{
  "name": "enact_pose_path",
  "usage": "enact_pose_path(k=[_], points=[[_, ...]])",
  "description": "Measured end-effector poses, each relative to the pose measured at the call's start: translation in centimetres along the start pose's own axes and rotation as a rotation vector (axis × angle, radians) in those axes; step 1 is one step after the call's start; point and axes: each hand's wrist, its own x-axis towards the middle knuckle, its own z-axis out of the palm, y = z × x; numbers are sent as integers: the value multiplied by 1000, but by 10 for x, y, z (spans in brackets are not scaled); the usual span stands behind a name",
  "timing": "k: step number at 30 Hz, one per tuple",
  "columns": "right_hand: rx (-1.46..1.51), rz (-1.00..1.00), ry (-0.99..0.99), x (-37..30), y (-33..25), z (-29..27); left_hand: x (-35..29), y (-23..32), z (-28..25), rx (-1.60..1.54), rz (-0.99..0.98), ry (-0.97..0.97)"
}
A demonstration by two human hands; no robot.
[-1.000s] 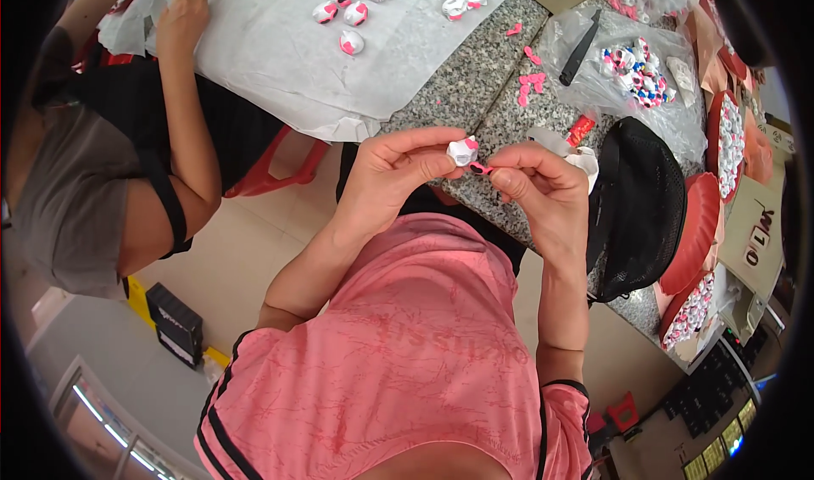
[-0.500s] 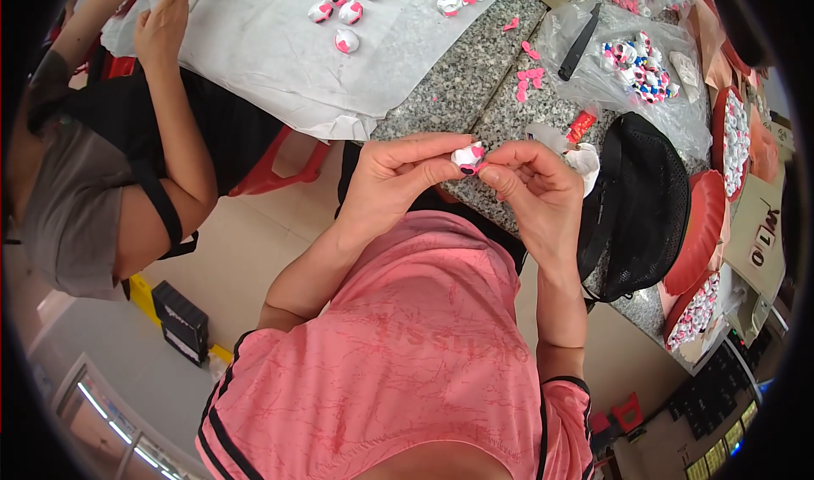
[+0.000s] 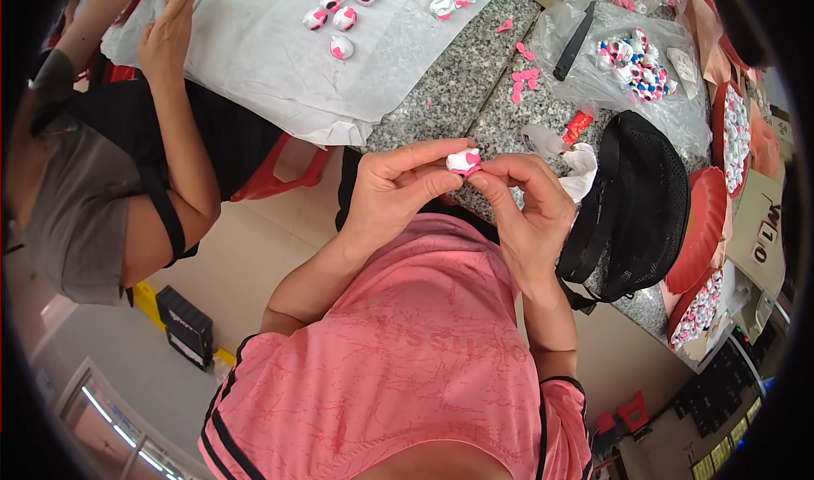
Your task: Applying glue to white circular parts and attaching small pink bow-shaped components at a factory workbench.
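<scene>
Between both hands, just past the table's near edge, is a small white-and-pink figurine head [image 3: 461, 161] with pointed ears and a pink bow. My left hand [image 3: 383, 187] pinches it from the left between thumb and fingers. From the right, the thumb and forefinger of my right hand [image 3: 530, 204] close on its lower pink edge. Several similar figurine heads [image 3: 344, 19] lie on the white sheet [image 3: 254, 73] at the far left. Small pink pieces [image 3: 524, 80] are scattered on the granite table [image 3: 441, 98] beyond my hands.
A black mesh bag [image 3: 644, 209] lies right of my hands, beside a red wrapper [image 3: 577, 127]. Behind are a black knife-like tool [image 3: 575, 41] and a clear plastic bag [image 3: 691, 120] with coloured pieces. Red trays [image 3: 697, 226] line the right. Another person's arm [image 3: 174, 132] is at left.
The figurine head has turned between my fingers, so less of its dark underside shows. My right hand has shifted slightly left and down.
</scene>
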Motion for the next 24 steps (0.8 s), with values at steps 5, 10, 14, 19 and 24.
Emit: enact_pose_path(k=[5, 10, 14, 19, 24], points=[[17, 8, 24, 0, 1, 0, 0, -3, 2, -50, 13, 0], [49, 22, 15, -3, 3, -1, -1, -1, 7, -100, 53, -2], [93, 35, 6, -4, 6, -3, 0, -3, 6, -137, 43, -28], [162, 105, 0, 1, 5, -3, 1, -10, 7, -148, 177, -72], [312, 201, -53, -1, 9, -6, 0, -7, 5, -23, 192, -100]])
